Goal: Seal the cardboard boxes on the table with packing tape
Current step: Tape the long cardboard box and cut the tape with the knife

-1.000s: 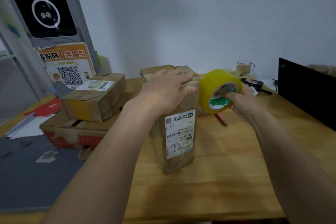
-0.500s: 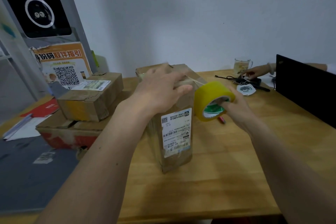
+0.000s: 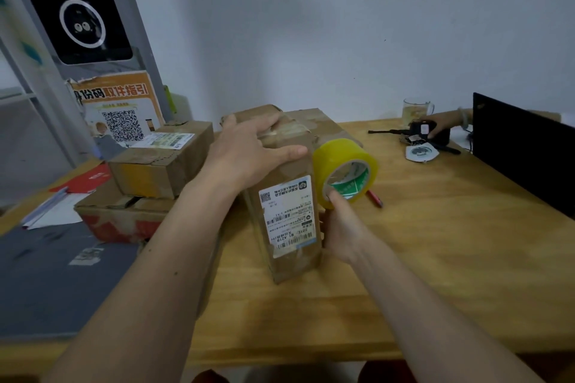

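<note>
- My left hand lies flat on the top of the tall box, fingers straight, pressing it; this box stands in the middle of the table
- My right hand grips the tape, thumb in its core, just beside the box's right side
- I judge the top strip is laid and now goes down the side; the two boxes stacked at left seem not yet done
- The strip itself is hard to see; the box's far side is hidden
</note>
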